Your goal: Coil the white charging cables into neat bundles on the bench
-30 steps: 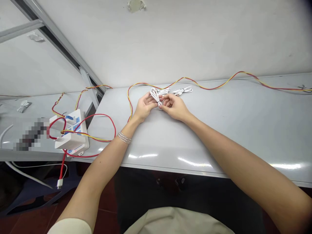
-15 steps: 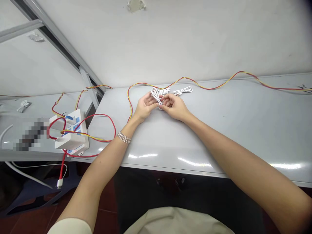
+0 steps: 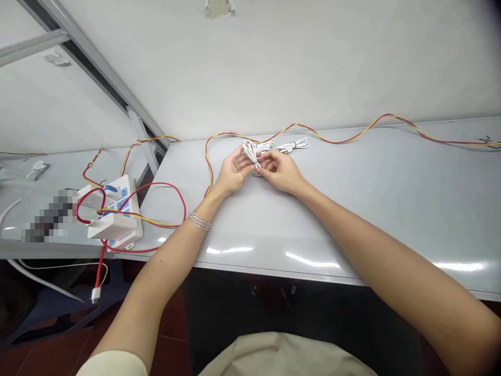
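A coiled white cable [image 3: 249, 150] with a dark tie round its middle is held up between both hands over the grey table [image 3: 250, 219]. My left hand [image 3: 234, 169] has its fingers behind the coil and its thumb near the tie. From the right, my right hand [image 3: 279, 169] pinches the cable at its lower end, fingers curled. Just behind the held coil lies another white cable bundle [image 3: 265, 147], partly hidden by it. A further tied white cable [image 3: 295, 145] rests beyond my right hand.
A twisted red and yellow wire [image 3: 344, 141] runs along the wall side of the table. At the left, a white power strip [image 3: 131, 196] carries plugged-in adapters and looping red wires. A metal frame post [image 3: 143, 137] stands behind it. Another white cable [image 3: 38, 169] lies far left.
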Motion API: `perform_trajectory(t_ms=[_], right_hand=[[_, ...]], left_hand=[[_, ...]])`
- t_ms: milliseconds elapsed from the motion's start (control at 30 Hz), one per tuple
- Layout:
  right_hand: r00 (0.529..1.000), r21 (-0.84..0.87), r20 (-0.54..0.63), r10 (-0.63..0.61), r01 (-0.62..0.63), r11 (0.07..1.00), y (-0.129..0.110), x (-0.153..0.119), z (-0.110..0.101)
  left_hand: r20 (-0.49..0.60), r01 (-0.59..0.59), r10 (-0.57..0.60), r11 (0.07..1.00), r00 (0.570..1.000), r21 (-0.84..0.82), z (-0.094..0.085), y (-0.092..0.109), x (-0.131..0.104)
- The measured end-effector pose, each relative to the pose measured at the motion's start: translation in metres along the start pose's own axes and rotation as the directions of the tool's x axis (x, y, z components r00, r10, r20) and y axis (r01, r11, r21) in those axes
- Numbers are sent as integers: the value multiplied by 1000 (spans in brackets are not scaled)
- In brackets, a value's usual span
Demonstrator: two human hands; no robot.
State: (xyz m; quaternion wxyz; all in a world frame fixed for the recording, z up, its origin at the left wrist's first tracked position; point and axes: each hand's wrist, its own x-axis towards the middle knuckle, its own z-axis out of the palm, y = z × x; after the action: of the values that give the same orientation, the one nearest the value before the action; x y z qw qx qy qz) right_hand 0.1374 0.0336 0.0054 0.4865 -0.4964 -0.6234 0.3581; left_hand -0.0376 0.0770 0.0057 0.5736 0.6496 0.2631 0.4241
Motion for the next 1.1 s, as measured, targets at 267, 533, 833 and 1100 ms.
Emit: perform_trajectory(t_ms=[267,533,833,1100], right_hand=[[1000,-9,-3,2,-2,1000,-1,0,0],[1000,-31,-15,3,-3,1000,-3,-1,0],[1000,-161,21,-7,10,987,-10,-1,0],[1000,-161,-6,7,-8,987,-7,0,0]], left_hand=[[24,-40,39,999,999,28,-1,-6,1],[-7,-16,16,999,1000,40,1,-5,1],[37,-36,33,996,999,82,1,1,-1],[-62,-23,34,986,997,167,2,-3,0]])
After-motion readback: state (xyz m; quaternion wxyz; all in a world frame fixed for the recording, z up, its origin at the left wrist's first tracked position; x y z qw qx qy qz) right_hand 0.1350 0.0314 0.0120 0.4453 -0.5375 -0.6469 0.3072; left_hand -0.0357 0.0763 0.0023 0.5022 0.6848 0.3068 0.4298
